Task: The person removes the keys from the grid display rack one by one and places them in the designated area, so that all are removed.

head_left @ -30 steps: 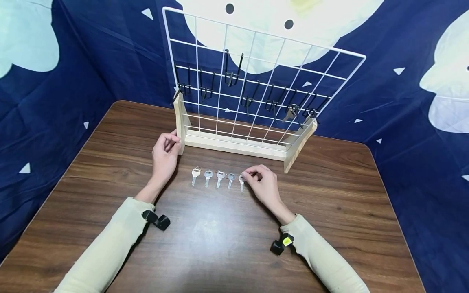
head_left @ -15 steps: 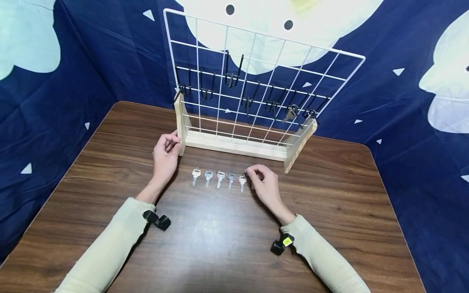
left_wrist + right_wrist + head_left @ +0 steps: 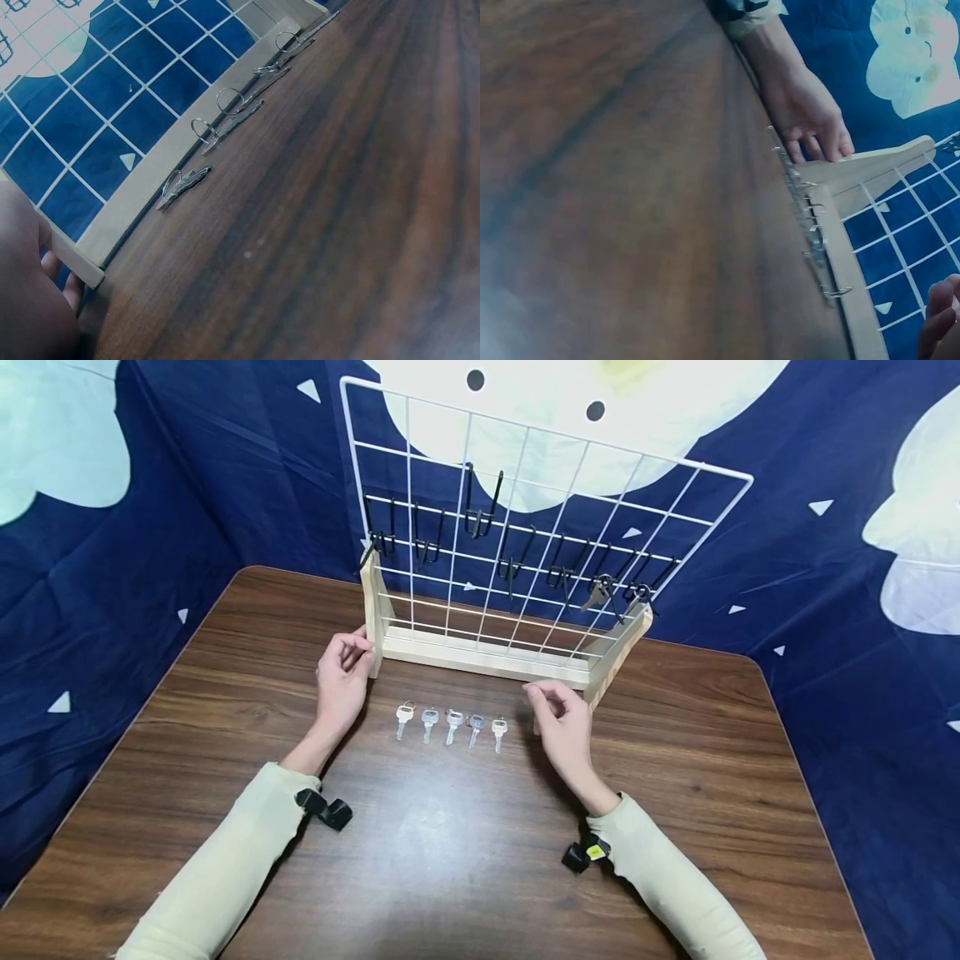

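Observation:
Several silver keys with small rings lie in a row on the wooden table, from the leftmost key to the rightmost key. Behind them stands a white wire grid rack on a pale wooden base. My left hand holds the rack's left side panel, thumb at its front edge and other fingers partly hidden behind. To the right of the row, my right hand hovers with loosely curled fingers and thumb close to the index finger. Nothing shows between them. In the left wrist view the keys' rings stand up.
Black double hooks hang along the grid. A key hangs from one hook toward the right, beside another ring at the end. A blue patterned cloth surrounds the table at the back and sides.
My right hand has come off the rightmost key and moved right and up, toward the rack's right panel. That key stays on the table. My left hand stays at the left panel.

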The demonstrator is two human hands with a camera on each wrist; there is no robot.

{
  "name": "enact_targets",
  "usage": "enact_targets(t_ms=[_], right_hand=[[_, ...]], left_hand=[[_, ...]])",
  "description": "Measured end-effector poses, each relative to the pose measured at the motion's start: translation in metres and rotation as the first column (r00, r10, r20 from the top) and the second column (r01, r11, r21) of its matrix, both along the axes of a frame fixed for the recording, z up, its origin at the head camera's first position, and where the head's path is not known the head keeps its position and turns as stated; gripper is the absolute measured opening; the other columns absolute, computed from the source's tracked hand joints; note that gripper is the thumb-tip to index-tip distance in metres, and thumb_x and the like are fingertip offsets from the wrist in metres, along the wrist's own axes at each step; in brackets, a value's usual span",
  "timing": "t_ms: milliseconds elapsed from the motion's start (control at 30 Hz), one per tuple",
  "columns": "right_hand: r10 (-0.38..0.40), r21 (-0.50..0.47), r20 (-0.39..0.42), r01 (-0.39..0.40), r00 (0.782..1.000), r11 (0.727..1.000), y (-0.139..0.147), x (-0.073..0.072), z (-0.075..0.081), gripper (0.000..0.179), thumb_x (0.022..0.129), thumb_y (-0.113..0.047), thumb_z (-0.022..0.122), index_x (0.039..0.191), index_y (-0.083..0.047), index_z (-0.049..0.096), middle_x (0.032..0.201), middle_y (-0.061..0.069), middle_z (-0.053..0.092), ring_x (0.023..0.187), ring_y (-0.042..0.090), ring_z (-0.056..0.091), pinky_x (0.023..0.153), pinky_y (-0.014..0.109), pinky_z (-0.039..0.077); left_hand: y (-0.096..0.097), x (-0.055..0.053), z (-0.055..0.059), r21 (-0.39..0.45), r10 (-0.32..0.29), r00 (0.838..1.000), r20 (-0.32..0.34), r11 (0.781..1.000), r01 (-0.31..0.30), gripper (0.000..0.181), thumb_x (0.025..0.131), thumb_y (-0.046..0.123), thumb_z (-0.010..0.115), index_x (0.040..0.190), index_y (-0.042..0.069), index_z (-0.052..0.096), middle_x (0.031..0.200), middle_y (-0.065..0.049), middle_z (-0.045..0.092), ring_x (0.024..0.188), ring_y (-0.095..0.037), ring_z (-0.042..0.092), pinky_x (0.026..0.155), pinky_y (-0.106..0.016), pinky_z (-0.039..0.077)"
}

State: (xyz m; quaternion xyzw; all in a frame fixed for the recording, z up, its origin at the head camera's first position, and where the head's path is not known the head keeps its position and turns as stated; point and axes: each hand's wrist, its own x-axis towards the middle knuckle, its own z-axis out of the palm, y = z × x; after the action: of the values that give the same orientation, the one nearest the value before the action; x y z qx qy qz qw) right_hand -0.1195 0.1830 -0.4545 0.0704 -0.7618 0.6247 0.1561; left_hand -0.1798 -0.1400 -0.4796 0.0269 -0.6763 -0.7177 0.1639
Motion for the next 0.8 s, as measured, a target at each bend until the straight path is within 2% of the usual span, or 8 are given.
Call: enact_targets(t_ms=[167,233,367,500,800], right_hand=[[-0.038,-0.001,-0.042,0.038,0.998,0.999,0.004,-0.003,0.013,0.014,0.107,-0.004,0.071,0.104,0.010,0.076,0.076,-0.001,0.073,0.044,0.022,0.051,0.041,0.016,0.041],[-0.055,-0.004,-0.063,0.054,0.996,0.999,0.006,-0.004,0.018,0.014,0.107,-0.005,0.072,0.105,0.008,0.077,0.076,-0.009,0.072,0.044,0.023,0.050,0.041,0.016,0.041],[-0.085,-0.015,-0.115,0.084,0.990,0.996,0.008,-0.008,0.026,0.013,0.106,-0.005,0.073,0.107,0.006,0.078,0.078,-0.009,0.073,0.043,0.015,0.050,0.040,0.016,0.040],[-0.109,-0.056,-0.149,0.102,0.983,0.993,0.011,-0.012,0.034,0.012,0.105,-0.001,0.071,0.108,0.010,0.076,0.076,-0.003,0.071,0.044,0.004,0.049,0.041,0.015,0.040],[-0.147,-0.189,-0.224,0.105,0.964,0.976,0.016,-0.021,0.053,0.017,0.104,0.002,0.072,0.111,0.017,0.070,0.076,0.003,0.071,0.044,0.007,0.049,0.040,0.016,0.041]], left_hand=[[0.000,0.001,0.001,-0.002,0.003,1.000,0.001,1.000,-0.003,0.006,0.104,-0.014,0.058,0.107,-0.008,0.058,0.155,-0.025,0.063,0.143,-0.038,0.062,0.120,-0.032,0.053],[0.000,0.000,0.001,-0.002,0.001,1.000,-0.002,1.000,-0.001,0.006,0.104,-0.015,0.058,0.107,-0.009,0.058,0.154,-0.025,0.063,0.142,-0.038,0.062,0.120,-0.032,0.053],[0.000,0.000,0.000,-0.004,-0.003,1.000,-0.008,1.000,0.003,0.007,0.104,-0.015,0.057,0.108,-0.010,0.058,0.154,-0.025,0.063,0.143,-0.038,0.062,0.121,-0.033,0.053],[0.000,0.000,0.000,-0.003,-0.003,1.000,-0.004,1.000,0.003,0.007,0.104,-0.015,0.057,0.107,-0.009,0.058,0.155,-0.025,0.063,0.144,-0.038,0.061,0.121,-0.034,0.053],[0.000,0.000,0.000,0.000,-0.002,1.000,-0.005,1.000,0.002,0.008,0.104,-0.015,0.057,0.107,-0.008,0.058,0.155,-0.026,0.062,0.145,-0.040,0.060,0.122,-0.035,0.052]])
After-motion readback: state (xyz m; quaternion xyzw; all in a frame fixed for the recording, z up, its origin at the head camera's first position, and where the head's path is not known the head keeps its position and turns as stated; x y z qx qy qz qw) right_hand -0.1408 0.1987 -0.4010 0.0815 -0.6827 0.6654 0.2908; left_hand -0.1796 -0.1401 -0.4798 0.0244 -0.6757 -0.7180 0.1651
